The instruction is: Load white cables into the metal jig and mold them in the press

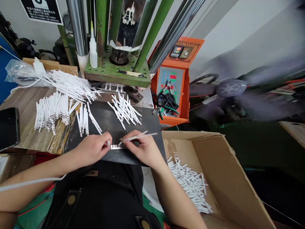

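Note:
My left hand (94, 148) is closed at the left end of a slotted metal strip (116, 147) at the front of the dark work plate (100, 111); a small white piece shows between its fingers. At the strip's right end, my right hand (141, 148) pinches a few thin white strips (143, 136) that point right. A loose pile of white strips (125, 109) lies on the plate beyond my hands. More white strips (83, 119) lie to the left, near a dense bundle (52, 111).
A green press (116, 74) stands behind the plate, with a white bottle (93, 52) on its base. An orange control box (184, 92) is to its right. The cardboard box (214, 165) at right holds many strips. A phone (9, 127) lies far left; a fan (231, 87) spins at right.

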`<move>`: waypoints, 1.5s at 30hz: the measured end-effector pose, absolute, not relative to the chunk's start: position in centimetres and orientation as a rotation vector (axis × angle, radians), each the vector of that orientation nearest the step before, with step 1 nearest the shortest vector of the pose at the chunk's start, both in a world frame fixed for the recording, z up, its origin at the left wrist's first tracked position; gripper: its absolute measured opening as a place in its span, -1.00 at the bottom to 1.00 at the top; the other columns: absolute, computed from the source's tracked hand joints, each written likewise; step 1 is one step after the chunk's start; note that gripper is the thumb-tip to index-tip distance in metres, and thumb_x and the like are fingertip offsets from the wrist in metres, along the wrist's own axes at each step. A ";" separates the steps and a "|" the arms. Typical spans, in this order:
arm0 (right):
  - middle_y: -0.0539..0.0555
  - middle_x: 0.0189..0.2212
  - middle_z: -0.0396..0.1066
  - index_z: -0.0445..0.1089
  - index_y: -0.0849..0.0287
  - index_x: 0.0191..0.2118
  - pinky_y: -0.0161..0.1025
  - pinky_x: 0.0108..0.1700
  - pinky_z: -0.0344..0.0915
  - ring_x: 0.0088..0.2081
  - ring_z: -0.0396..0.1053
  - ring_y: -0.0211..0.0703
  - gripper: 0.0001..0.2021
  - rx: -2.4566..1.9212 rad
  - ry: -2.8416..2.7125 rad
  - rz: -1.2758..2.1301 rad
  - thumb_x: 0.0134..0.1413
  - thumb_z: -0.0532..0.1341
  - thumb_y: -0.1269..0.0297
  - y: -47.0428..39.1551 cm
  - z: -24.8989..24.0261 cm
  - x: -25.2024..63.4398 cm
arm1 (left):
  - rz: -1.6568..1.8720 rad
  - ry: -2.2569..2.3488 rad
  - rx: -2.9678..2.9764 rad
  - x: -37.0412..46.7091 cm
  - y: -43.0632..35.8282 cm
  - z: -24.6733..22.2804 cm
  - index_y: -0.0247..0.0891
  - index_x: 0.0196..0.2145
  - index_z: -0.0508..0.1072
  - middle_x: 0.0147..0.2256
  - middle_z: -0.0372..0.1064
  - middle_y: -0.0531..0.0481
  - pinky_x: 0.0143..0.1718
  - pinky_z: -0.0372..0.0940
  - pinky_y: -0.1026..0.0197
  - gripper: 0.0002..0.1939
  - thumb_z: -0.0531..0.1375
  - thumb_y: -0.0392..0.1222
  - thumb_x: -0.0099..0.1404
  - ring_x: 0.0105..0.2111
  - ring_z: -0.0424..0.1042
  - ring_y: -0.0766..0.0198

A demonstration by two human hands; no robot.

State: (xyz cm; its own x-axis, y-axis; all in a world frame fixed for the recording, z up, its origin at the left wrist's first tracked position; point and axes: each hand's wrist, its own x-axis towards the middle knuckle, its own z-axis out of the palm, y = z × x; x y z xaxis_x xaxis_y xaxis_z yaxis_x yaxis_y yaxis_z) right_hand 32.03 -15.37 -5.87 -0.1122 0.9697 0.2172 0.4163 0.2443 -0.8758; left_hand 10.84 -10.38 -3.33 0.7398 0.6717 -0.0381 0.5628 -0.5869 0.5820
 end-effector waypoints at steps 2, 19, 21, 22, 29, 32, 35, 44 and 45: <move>0.08 -0.38 0.48 0.39 0.15 -0.32 -0.22 -0.24 0.36 -0.32 0.41 -0.17 -0.90 -1.198 -1.837 0.688 0.18 0.13 0.39 -16.0 -5.3 31.6 | 0.251 0.881 2.488 10.7 -11.1 -3.9 -0.22 -0.33 0.28 -0.49 0.34 0.11 -0.48 0.10 0.31 -0.94 0.05 -0.31 0.31 -0.52 0.34 0.32; 0.06 -0.28 0.55 0.50 0.09 -0.24 -0.18 -0.13 0.44 -0.24 0.50 -0.14 -0.87 -1.255 -1.609 0.561 0.16 0.20 0.39 -14.9 -5.0 30.5 | 0.485 0.589 2.247 13.7 -6.9 -2.5 -0.29 0.07 0.34 -0.11 0.40 -0.12 -0.11 0.33 0.21 -0.59 0.14 -0.40 0.25 -0.17 0.43 0.24; 0.09 -0.25 0.53 0.51 0.08 -0.23 -0.17 -0.12 0.42 -0.21 0.48 -0.14 -0.85 -1.255 -1.607 0.467 0.17 0.19 0.41 -15.0 -5.0 30.8 | 0.542 0.614 2.261 13.5 -7.0 -2.7 -0.28 -0.02 0.42 -0.11 0.40 -0.13 -0.08 0.32 0.21 -0.67 0.11 -0.40 0.26 -0.16 0.42 0.23; 0.09 -0.25 0.52 0.51 0.08 -0.23 -0.16 -0.13 0.42 -0.21 0.47 -0.14 -0.84 -1.274 -1.609 0.445 0.17 0.18 0.40 -15.3 -5.2 31.1 | 0.551 0.641 2.242 13.0 -7.1 -2.8 -0.27 -0.09 0.47 -0.13 0.40 -0.11 -0.10 0.32 0.22 -0.73 0.12 -0.38 0.27 -0.18 0.43 0.24; 0.10 -0.31 0.52 0.46 0.12 -0.29 -0.20 -0.14 0.42 -0.21 0.49 -0.14 -0.85 -1.256 -1.737 0.657 0.23 0.13 0.38 -17.5 -8.3 32.8 | 0.465 0.869 1.971 8.3 -8.7 -5.0 -0.24 -0.43 0.52 -0.42 0.49 0.04 -0.32 0.30 0.34 -0.90 0.22 -0.22 0.21 -0.40 0.47 0.31; 0.14 -0.28 0.52 0.44 0.14 -0.24 -0.17 -0.11 0.41 -0.17 0.48 -0.11 -0.79 -1.204 -1.924 0.582 0.26 0.05 0.42 -17.6 -8.2 32.5 | 0.474 0.836 2.135 8.1 -9.5 -5.7 -0.23 -0.41 0.47 -0.40 0.49 0.05 -0.27 0.26 0.33 -0.88 0.19 -0.19 0.27 -0.37 0.46 0.32; 0.18 -0.28 0.50 0.43 0.18 -0.22 -0.16 -0.17 0.40 -0.17 0.46 -0.06 -0.78 -1.219 -2.093 0.505 0.22 0.03 0.46 -17.5 -7.6 32.2 | 0.349 0.824 2.290 8.2 -9.9 -5.3 -0.21 -0.33 0.39 -0.39 0.45 0.06 -0.33 0.21 0.34 -0.91 0.13 -0.19 0.32 -0.38 0.44 0.33; 0.10 -0.36 0.50 0.43 0.11 -0.26 -0.14 -0.12 0.36 -0.18 0.46 -0.09 -0.81 -1.141 -1.868 0.576 0.26 0.06 0.39 -17.2 -9.4 32.5 | 0.110 0.811 2.306 9.0 -9.2 -3.1 -0.18 -0.30 0.23 -0.44 0.37 0.11 -0.42 0.11 0.34 -0.97 0.07 -0.26 0.30 -0.45 0.39 0.32; 0.10 -0.36 0.49 0.43 0.11 -0.25 -0.13 -0.12 0.36 -0.18 0.45 -0.10 -0.82 -1.138 -1.831 0.599 0.26 0.08 0.39 -17.2 -9.6 32.5 | 0.103 0.811 2.298 9.0 -9.1 -3.1 -0.18 -0.29 0.22 -0.44 0.38 0.11 -0.42 0.12 0.34 -0.96 0.07 -0.26 0.30 -0.45 0.39 0.32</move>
State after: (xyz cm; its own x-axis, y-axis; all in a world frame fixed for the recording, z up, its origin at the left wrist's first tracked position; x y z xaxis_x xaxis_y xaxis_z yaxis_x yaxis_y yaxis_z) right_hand 32.48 -17.23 -9.57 -0.2000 0.8841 0.4224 0.4632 0.4652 -0.7543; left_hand 8.99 -9.07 -3.06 0.8019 0.5795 -0.1451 0.5252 -0.5680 0.6336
